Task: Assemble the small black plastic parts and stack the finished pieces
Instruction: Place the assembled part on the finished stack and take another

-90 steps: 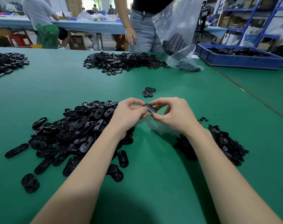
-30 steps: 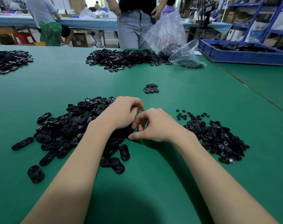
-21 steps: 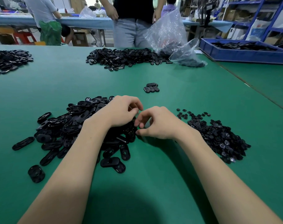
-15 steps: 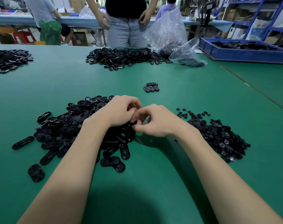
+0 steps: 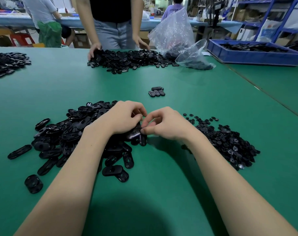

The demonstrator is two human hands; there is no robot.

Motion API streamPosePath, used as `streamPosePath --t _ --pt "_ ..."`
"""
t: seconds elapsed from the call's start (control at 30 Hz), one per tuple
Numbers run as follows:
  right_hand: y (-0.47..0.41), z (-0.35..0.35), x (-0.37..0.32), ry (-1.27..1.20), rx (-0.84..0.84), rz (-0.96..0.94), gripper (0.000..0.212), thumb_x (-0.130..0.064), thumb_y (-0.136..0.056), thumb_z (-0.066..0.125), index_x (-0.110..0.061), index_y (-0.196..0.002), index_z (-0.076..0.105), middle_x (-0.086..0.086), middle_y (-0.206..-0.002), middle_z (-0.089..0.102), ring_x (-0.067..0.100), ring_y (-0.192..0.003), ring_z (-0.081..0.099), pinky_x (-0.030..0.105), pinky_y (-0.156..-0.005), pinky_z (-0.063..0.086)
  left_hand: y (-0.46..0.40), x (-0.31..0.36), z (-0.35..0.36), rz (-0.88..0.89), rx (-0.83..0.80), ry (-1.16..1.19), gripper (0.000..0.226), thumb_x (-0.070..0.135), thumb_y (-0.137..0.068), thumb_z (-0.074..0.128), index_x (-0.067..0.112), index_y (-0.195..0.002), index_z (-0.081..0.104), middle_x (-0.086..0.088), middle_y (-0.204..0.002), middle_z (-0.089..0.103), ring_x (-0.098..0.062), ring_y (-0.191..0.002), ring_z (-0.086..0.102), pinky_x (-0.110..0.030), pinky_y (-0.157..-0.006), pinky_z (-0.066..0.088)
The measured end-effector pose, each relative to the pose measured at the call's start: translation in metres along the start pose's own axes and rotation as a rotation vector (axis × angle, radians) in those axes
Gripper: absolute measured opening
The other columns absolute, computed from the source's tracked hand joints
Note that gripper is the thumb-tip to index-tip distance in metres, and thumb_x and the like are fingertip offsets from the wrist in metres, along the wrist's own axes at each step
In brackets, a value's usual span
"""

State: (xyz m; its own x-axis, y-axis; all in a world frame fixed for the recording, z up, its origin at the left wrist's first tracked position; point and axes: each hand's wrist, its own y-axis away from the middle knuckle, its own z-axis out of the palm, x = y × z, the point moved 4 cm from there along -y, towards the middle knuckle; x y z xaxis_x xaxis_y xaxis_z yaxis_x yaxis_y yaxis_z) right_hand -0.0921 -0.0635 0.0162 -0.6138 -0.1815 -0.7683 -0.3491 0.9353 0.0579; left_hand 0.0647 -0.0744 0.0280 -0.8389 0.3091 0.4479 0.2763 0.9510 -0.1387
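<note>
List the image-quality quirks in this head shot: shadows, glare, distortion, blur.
Head view: a broad dark shadow falls on the green table at the bottom centre; overhead light glints on the clear plastic bag; the wide-angle lens bows the far table edge and stretches both forearms; the hands and the pile of oval parts are sharp, the background shelves softer.

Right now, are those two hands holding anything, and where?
An oval black piece: the right hand pinches its near end; the left hand covers the rest.

Bright overhead light, wide-angle edge distortion
</note>
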Motion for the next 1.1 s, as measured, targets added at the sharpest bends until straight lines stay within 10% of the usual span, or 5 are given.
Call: streamPosePath --t 0.3,0.7,0.87,1.1 --pt "0.0 -0.043 0.023 -0.09 0.102 0.02 0.004 -0.026 -0.084 0.084 -0.025 -0.087 0.082 -0.012 -0.074 0.075 -0.007 -0.056 0.057 0.011 -0.059 0.041 -0.001 0.009 0.001 0.011 0.005 0.024 0.012 0.026 -0.095 0.062 0.029 -0.1 0.072 0.015 -0.086 0.069 0.005 -0.08 0.061 -0.006 -0.07 0.039" --pt "0.012 -0.069 0.033 -0.209 0.153 -0.088 0.006 -0.016 -0.094 0.072 -0.02 -0.096 0.076 0.012 -0.095 0.076 0.008 -0.06 0.057 0.025 -0.061 0.043 -0.002 0.038 0.021 0.032 -0.106 0.353 0.021 0.05 -0.094 0.059 0.037 -0.105 0.071 0.016 -0.095 0.076 -0.003 -0.092 0.07 -0.037 -0.094 0.055" --pt "0.015 -0.071 0.031 -0.222 0.146 -0.096 0.004 -0.02 -0.09 0.078 -0.025 -0.091 0.078 -0.008 -0.087 0.078 0.007 -0.057 0.056 0.017 -0.058 0.044 -0.003 0.038 0.026 -0.009 -0.2 0.546 0.02 0.038 -0.093 0.069 0.03 -0.111 0.068 0.012 -0.094 0.078 -0.005 -0.09 0.073 -0.029 -0.086 0.056" --pt "0.022 -0.095 0.04 0.33 0.064 0.185 0.005 -0.037 -0.079 0.084 -0.037 -0.079 0.079 -0.013 -0.083 0.076 0.008 -0.076 0.066 0.026 -0.074 0.052 -0.003 0.038 0.021 -0.033 -0.014 0.238 0.014 0.025 -0.094 0.064 0.033 -0.1 0.074 0.014 -0.084 0.075 -0.006 -0.075 0.069 -0.009 -0.061 0.045"
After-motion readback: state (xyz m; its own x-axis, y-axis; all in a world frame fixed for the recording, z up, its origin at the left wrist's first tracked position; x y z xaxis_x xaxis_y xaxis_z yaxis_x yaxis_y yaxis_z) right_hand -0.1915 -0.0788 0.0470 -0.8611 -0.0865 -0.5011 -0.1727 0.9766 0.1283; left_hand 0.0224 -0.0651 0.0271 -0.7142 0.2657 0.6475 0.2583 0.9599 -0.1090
